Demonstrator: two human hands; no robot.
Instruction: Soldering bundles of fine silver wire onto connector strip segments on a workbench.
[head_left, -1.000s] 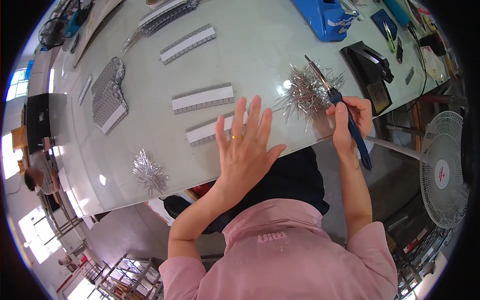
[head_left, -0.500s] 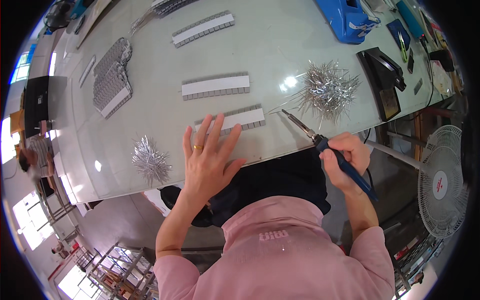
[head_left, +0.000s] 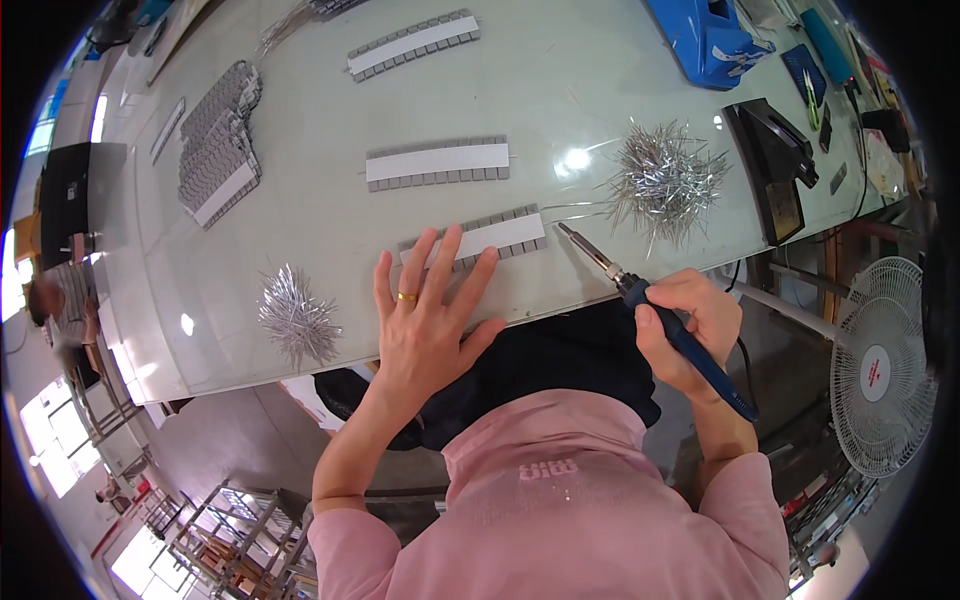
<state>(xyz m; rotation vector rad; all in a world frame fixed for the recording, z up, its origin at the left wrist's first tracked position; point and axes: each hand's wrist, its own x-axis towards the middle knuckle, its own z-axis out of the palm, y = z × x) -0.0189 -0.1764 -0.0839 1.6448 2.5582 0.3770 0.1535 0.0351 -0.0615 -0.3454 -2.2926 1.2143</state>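
My left hand (head_left: 428, 310) lies flat with its fingers spread, the fingertips resting on a grey segmented strip with a white band (head_left: 515, 232) near the table's front edge. In my right hand (head_left: 690, 325) is a dark blue soldering iron (head_left: 640, 290), its fingers wrapped round the handle. The iron's metal tip points up and left, just off the strip's right end. Thin wires run from near that end toward a pile of cut silvery wires (head_left: 668, 185). A second such strip (head_left: 437, 163) lies parallel, a little farther away.
Another strip (head_left: 413, 45) lies at the back. Stacked strips (head_left: 220, 145) and a smaller silvery wire pile (head_left: 298, 315) are at left. To the right stand a black soldering stand (head_left: 770, 170) and a blue device (head_left: 710, 45). A white fan (head_left: 877, 368) stands beyond the table edge.
The soldering iron's tip has shifted slightly left, closer to the strip's end. The view has shifted a little; my left hand stays on the strip.
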